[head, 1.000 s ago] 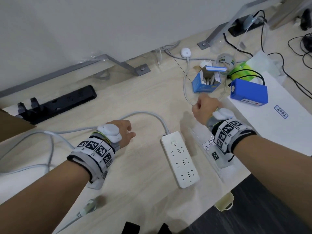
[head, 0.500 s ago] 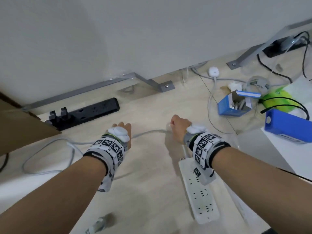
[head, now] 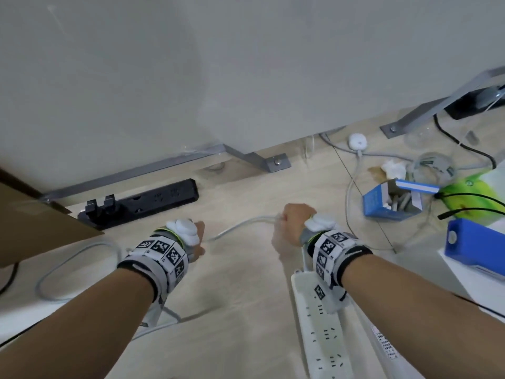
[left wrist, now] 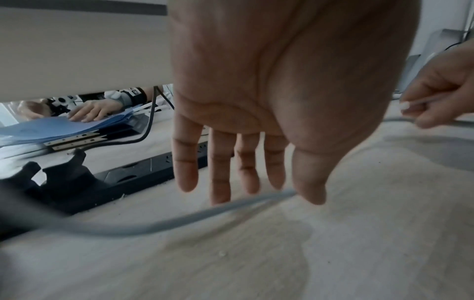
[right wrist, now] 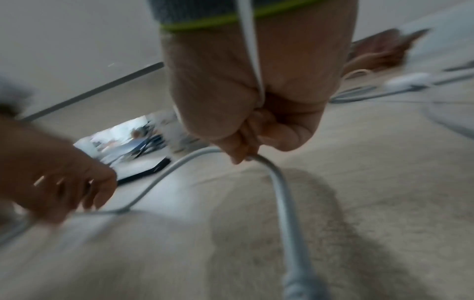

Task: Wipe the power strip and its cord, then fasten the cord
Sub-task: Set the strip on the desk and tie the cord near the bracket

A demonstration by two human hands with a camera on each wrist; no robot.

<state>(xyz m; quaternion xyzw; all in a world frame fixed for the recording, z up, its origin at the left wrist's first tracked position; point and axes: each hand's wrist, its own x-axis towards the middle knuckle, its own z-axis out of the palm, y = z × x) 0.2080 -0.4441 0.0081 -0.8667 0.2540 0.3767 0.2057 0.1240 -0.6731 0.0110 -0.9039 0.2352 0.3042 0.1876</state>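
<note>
Cord (head: pixel 240 224) runs grey across the bench (head: pixel 232 310) between both hands. Right hand (head: pixel 296 224) is fisted around it, along with a thin white strip (right wrist: pixel 252 60). Left hand (left wrist: pixel 269 91) hovers with fingers straight, gripping nothing, cord just beneath its fingertips. White power strip (head: pixel 325 332) lies below the right wrist.

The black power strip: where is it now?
In the head view the black power strip lies far left on the desk, against the partition, beyond the left hand.

White power strip (head: pixel 325 332) flat on desk, grey cord (head: pixel 243 225) curving leftward, unfastened
</note>
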